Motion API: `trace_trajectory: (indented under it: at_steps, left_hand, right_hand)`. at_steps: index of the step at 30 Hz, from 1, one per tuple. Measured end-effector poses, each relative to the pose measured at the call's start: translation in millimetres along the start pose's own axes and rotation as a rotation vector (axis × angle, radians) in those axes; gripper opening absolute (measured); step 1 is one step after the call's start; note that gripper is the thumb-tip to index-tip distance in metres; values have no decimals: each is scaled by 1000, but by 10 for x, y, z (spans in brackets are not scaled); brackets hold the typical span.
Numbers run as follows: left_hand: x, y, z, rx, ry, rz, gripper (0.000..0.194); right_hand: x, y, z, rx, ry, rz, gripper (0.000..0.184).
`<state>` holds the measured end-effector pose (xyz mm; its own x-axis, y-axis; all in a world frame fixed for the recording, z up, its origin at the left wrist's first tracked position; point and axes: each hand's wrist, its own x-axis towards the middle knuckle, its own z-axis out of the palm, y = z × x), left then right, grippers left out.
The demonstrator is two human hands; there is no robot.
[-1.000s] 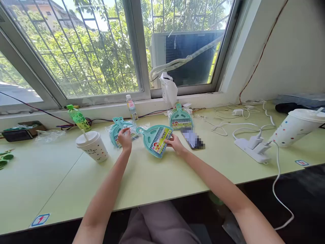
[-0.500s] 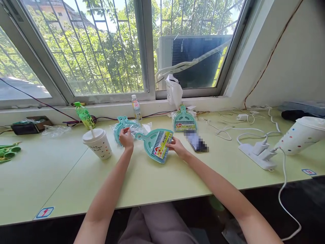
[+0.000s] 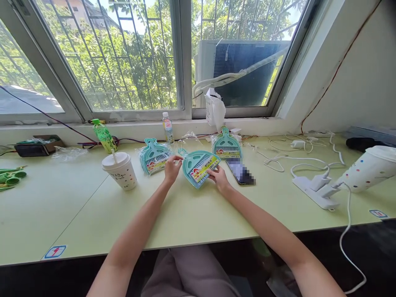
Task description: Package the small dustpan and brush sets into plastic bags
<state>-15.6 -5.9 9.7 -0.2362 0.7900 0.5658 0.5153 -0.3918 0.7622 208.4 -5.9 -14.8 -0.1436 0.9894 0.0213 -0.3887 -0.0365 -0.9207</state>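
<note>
My right hand [image 3: 219,177] grips the labelled lower edge of a mint-green mini dustpan and brush set [image 3: 198,159], which is tilted above the table, its handle pointing up and left. Close to that handle, my left hand [image 3: 172,169] has its fingers pinched together; what is between them is too small to make out. Clear plastic film [image 3: 189,138] shows just behind the handle. A second dustpan and brush set [image 3: 154,156], in clear wrap, lies to the left of my left hand. Behind my right hand is a third wrapped set [image 3: 227,144].
A phone [image 3: 239,171] lies right of my right hand. A lidded paper cup [image 3: 122,173] stands on the left, with a green bottle [image 3: 104,134] and a clear bottle [image 3: 168,128] behind. On the right are a power strip [image 3: 315,194], cables and a large white cup [image 3: 369,169].
My left hand has moved right and slightly down, off the second set, whose label now shows. The held set has shifted a little right and up, its handle turning upward.
</note>
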Motion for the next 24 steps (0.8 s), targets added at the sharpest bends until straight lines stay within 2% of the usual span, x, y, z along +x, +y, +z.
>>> trace_trajectory:
  at_steps: [2,4,7,8,9,10,12,14,16,19,21,24]
  left_hand:
    - [-28,91,16,-10,-52,56,7]
    - [-54,169,19,-29,-19,98,11]
    - [-51,203,10,-174,218,30,47]
    - [-32,188,3,-256,284,-43,60]
    - [-5,163,-6,-352,300,-139,70]
    - [27,130,-16,-456,261,-251,75]
    - [87,61,-32,-669,69,-447,75]
    - [121,11,-36,-832,-108,-538,69]
    - [121,-10,-25,-895,-189,-553,59]
    - [91,-8,-6,-866,-206,-589,42]
    - [71,-1,-9,-849,-225,-593,39]
    - [35,20,-42,-827,-391,-566,39]
  right_hand:
    - [7,11,-11,30,19,-21,39]
    - [14,11,-25,63,38,-43,41]
    - [17,-8,-36,93,44,-67,44]
    - [15,-17,-35,98,44,-70,44]
    - [12,-26,-32,101,43,-72,44]
    - [8,-34,-28,103,43,-71,44]
    - [-1,-44,-17,104,30,-68,44]
    - [-12,-45,-5,88,0,-58,46]
    - [-21,-37,8,59,-39,-44,47]
    - [-26,-17,28,31,-67,-42,48]
    - [-23,-7,38,36,-44,-57,50]
    - [-18,-5,35,65,16,-97,51]
